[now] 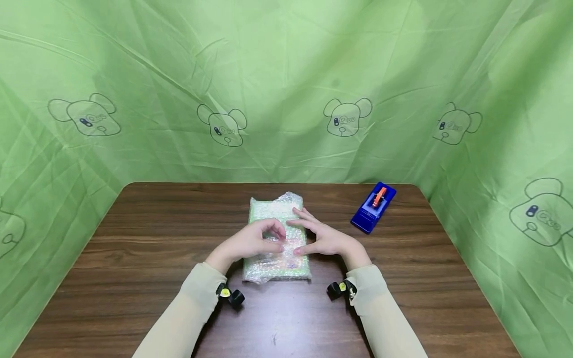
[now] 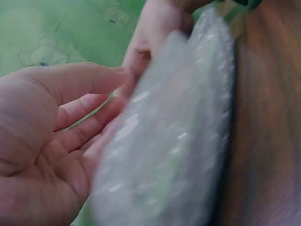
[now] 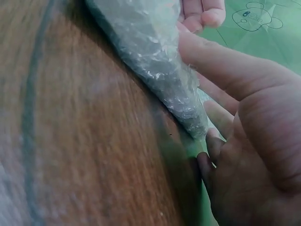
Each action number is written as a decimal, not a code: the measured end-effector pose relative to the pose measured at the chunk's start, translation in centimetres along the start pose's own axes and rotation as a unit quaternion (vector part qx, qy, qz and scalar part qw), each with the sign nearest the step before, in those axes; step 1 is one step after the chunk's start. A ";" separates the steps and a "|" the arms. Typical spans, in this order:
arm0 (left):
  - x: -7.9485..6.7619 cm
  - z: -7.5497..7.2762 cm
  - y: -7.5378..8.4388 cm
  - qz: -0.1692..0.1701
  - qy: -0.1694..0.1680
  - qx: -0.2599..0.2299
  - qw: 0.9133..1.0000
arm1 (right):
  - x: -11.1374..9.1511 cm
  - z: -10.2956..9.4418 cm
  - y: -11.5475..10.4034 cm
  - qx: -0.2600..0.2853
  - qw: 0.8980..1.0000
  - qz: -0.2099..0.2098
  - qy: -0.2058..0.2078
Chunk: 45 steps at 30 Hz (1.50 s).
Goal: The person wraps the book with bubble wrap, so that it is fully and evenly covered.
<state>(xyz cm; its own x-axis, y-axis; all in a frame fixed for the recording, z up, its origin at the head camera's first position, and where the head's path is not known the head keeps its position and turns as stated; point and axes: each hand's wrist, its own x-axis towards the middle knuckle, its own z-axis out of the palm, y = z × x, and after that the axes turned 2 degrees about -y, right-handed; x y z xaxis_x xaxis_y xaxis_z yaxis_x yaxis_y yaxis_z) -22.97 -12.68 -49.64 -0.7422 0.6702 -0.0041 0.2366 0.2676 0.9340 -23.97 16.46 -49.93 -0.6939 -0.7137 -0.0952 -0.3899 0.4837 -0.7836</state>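
Observation:
A flat, rectangular package in bubble wrap (image 1: pixel 268 268) lies on the table in front of me, with green and pink showing through the wrap. My left hand (image 1: pixel 255 241) is over its left side, thumb and fingers loosely curved. In the left wrist view a gap shows between that thumb and the fingers, beside the blurred bubble wrap (image 2: pixel 155 155). Over the package's right edge is my right hand (image 1: pixel 329 238), its fingers spread and fairly straight. Seen from the right wrist, the fingers lie along the edge of the crinkled wrap (image 3: pixel 150 61).
On the brown wooden table (image 1: pixel 170 223), a blue flat rectangular thing (image 1: pixel 368 216) with an orange curved piece on top lies at the back right. Green cloth (image 1: pixel 286 64) printed with animal heads hangs behind and at both sides.

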 end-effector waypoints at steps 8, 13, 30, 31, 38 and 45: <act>-1.4 -2.8 0.2 -0.030 0.070 0.206 0.976 | 0.1 0.3 0.0 0.006 1.000 0.004 -0.012; -1.6 -2.8 -0.5 -0.026 0.033 0.236 0.971 | 0.1 0.2 0.3 0.003 1.000 -0.001 -0.013; -2.3 -2.8 -0.9 -0.029 -0.039 0.229 0.972 | 0.0 0.1 0.2 -0.010 1.000 0.000 -0.011; -2.3 -2.8 -0.9 -0.028 -0.038 0.230 0.972 | 0.0 0.1 0.2 -0.012 1.000 0.000 -0.010; -2.3 -2.7 -0.9 -0.029 -0.043 0.223 0.973 | 0.0 0.1 0.2 -0.014 1.000 0.003 -0.006; -2.5 -2.9 -1.1 -0.025 -0.055 0.217 0.974 | 0.0 0.1 0.1 -0.020 1.000 0.003 -0.007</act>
<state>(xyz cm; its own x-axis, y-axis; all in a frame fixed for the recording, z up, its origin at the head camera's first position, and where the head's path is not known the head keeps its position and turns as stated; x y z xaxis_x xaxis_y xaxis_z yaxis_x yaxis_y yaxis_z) -23.17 -16.64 -49.60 -0.6939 0.7123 -0.1055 0.4621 0.5529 0.6934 -23.93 16.47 -50.04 -0.6881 -0.7176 -0.1076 -0.4109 0.5075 -0.7574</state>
